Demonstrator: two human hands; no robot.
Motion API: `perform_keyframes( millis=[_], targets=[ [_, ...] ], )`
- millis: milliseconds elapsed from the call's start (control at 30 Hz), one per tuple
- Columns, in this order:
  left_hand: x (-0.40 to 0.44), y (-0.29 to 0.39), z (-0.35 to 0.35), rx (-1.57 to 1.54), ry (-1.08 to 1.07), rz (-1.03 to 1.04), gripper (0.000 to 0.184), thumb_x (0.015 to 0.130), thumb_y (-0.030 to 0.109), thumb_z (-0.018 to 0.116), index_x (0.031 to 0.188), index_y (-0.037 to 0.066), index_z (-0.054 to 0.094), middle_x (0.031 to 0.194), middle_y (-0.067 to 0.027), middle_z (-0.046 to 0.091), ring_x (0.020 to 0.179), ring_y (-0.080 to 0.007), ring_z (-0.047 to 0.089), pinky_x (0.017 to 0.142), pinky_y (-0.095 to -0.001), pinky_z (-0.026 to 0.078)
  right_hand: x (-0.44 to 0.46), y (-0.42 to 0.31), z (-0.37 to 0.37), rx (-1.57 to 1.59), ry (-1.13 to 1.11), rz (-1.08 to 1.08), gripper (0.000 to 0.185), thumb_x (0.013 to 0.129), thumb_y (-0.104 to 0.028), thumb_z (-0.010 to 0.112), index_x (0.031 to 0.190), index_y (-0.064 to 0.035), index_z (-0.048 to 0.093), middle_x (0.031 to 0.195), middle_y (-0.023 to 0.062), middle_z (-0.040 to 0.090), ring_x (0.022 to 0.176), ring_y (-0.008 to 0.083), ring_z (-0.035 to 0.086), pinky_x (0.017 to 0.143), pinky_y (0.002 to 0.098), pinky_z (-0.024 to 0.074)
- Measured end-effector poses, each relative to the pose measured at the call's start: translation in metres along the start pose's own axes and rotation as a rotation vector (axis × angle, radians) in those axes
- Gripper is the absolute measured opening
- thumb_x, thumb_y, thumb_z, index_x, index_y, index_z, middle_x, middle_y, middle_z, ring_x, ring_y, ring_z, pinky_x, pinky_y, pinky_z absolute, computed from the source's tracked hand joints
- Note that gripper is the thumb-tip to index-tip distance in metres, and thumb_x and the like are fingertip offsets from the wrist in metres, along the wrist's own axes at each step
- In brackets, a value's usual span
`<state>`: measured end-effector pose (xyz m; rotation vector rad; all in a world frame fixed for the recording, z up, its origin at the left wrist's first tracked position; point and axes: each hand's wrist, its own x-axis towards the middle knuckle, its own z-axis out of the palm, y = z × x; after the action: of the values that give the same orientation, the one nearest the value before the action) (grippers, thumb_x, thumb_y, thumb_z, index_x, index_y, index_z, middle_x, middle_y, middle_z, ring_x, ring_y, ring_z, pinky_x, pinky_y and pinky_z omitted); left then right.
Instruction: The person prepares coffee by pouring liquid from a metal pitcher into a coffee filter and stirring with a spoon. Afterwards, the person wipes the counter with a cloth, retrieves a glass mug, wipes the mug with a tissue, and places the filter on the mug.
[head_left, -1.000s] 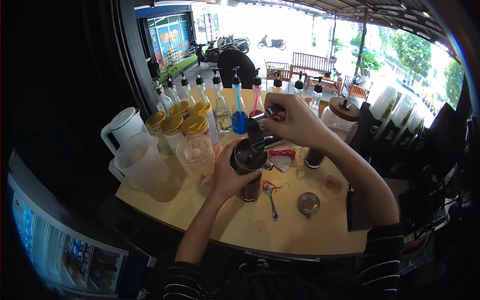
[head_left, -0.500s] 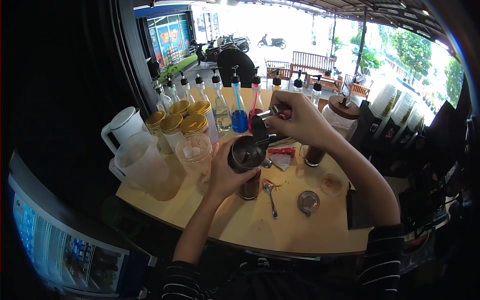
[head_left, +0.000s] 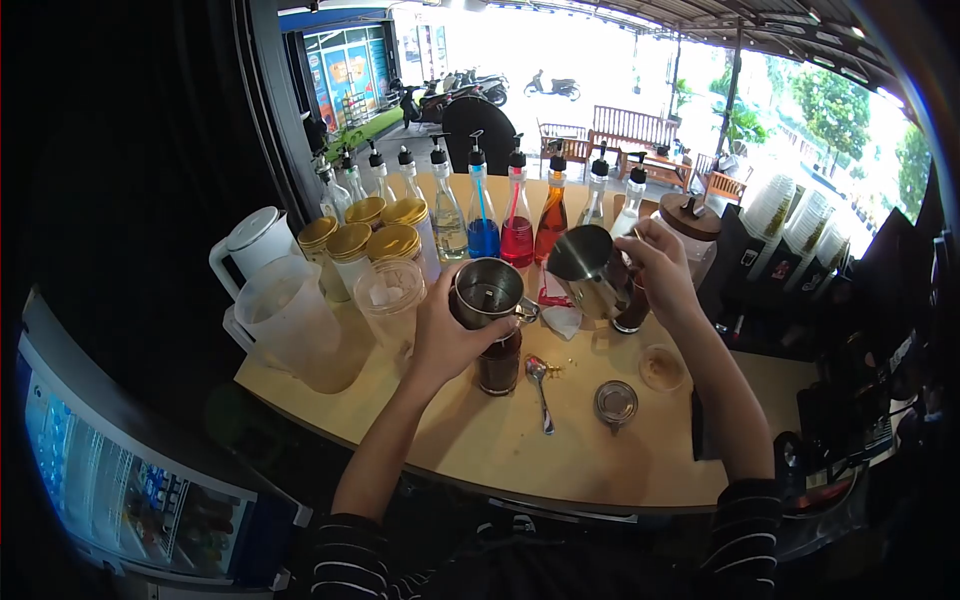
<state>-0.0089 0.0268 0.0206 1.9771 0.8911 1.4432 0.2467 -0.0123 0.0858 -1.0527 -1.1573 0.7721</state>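
My left hand is wrapped round a metal cup with a small side handle. The cup is directly above a glass of dark drink; I cannot tell whether they touch. Some dark liquid shows inside the cup. To its right, my right hand grips a metal pitcher by the handle, its mouth tilted toward me. Behind the pitcher is a second glass of dark drink, partly hidden. A spoon lies on the table beside the first glass, near yellowish crumbs.
Pump-topped syrup bottles line the back of the table. Gold-lidded jars, a plastic jug and a white pitcher stand left. A round metal piece and a clear lid lie right. Stacked cups stand beyond.
My right hand has moved right and down, taking the pitcher from its tipped position over the metal cup to beside it. My left hand still holds the cup above the glass.
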Motion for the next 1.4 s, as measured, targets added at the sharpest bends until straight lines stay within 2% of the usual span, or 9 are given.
perform_keyframes(
  millis=[100,300,367,600,967,1100,1200,1300,1400],
  targets=[
    [0.002,0.004,-0.002,0.033,-0.082,-0.073,0.071,0.066,0.011,0.083,0.124,-0.003,0.045,0.113,-0.0126,0.060,0.106,-0.0194,0.060,0.095,-0.0331,0.046,-0.003,0.039,-0.027,0.088,0.001,-0.016,0.012,0.083,-0.006,0.063,0.078,-0.0081,0.053,0.068,-0.0037,0.051,0.061,0.0032,0.045,0.058,0.0190,0.0347],
    [0.005,0.005,-0.004,0.022,-0.090,-0.096,0.072,0.065,0.013,0.084,0.123,-0.003,0.046,0.112,-0.0127,0.061,0.104,-0.0195,0.061,0.093,-0.0329,0.048,-0.018,0.108,-0.062,0.235,0.072,0.078,0.014,0.083,-0.004,0.062,0.076,-0.0089,0.052,0.068,-0.0022,0.050,0.061,0.0052,0.045,0.059,0.0204,0.0343],
    [0.006,0.007,-0.005,-0.001,-0.051,-0.118,0.070,0.062,0.021,0.085,0.119,-0.001,0.051,0.108,-0.0138,0.065,0.100,-0.0206,0.064,0.090,-0.0340,0.050,-0.019,0.131,-0.071,0.272,0.115,0.063,0.016,0.082,-0.004,0.063,0.074,-0.0095,0.051,0.066,-0.0017,0.051,0.059,0.0060,0.045,0.058,0.0208,0.0346],
    [0.007,0.016,-0.006,-0.016,-0.081,-0.149,0.069,0.065,0.021,0.084,0.121,-0.001,0.050,0.108,-0.0124,0.065,0.102,-0.0195,0.063,0.089,-0.0328,0.050,-0.034,0.155,-0.075,0.332,0.146,0.106,0.019,0.082,-0.001,0.062,0.073,-0.0095,0.048,0.065,-0.0025,0.049,0.058,0.0055,0.042,0.056,0.0207,0.0326],
    [0.000,-0.006,0.000,-0.036,-0.066,-0.110,0.073,0.065,0.024,0.085,0.122,-0.003,0.047,0.109,-0.0134,0.063,0.102,-0.0196,0.062,0.090,-0.0334,0.049,-0.039,0.202,-0.087,0.471,0.102,0.125,0.017,0.088,-0.003,0.060,0.078,-0.0096,0.048,0.069,-0.0004,0.054,0.064,0.0083,0.050,0.064,0.0225,0.0391],
    [-0.003,-0.012,0.002,-0.058,-0.065,-0.128,0.075,0.065,0.025,0.085,0.123,-0.004,0.046,0.111,-0.0144,0.062,0.103,-0.0203,0.062,0.091,-0.0336,0.049,-0.046,0.202,-0.088,0.469,0.100,0.151,0.016,0.089,-0.005,0.060,0.078,-0.0091,0.048,0.072,0.0003,0.055,0.067,0.0090,0.053,0.066,0.0230,0.0415],
    [-0.006,-0.008,0.004,-0.048,-0.110,-0.188,0.071,0.069,0.014,0.083,0.125,-0.002,0.043,0.117,-0.0124,0.058,0.110,-0.0186,0.057,0.099,-0.0334,0.045,-0.048,0.211,-0.092,0.326,0.120,0.121,0.013,0.090,-0.007,0.060,0.082,-0.0082,0.049,0.075,0.0010,0.057,0.069,0.0085,0.054,0.067,0.0239,0.0436],
    [-0.009,-0.009,0.008,-0.005,-0.061,-0.131,0.077,0.065,0.026,0.085,0.123,-0.004,0.045,0.112,-0.0159,0.061,0.104,-0.0212,0.062,0.090,-0.0340,0.050,-0.056,0.199,-0.090,0.171,0.074,0.118,0.009,0.090,-0.009,0.061,0.090,-0.0059,0.053,0.081,0.0024,0.060,0.075,0.0089,0.057,0.072,0.0244,0.0458],
    [-0.005,0.023,0.013,0.019,-0.097,-0.191,0.072,0.066,0.018,0.085,0.123,-0.001,0.046,0.116,-0.0125,0.058,0.111,-0.0200,0.057,0.100,-0.0348,0.043,-0.062,0.179,-0.083,0.041,0.157,0.142,0.016,0.089,-0.012,0.063,0.099,-0.0039,0.054,0.089,0.0049,0.062,0.082,0.0106,0.058,0.078,0.0252,0.0459]
  ],
)
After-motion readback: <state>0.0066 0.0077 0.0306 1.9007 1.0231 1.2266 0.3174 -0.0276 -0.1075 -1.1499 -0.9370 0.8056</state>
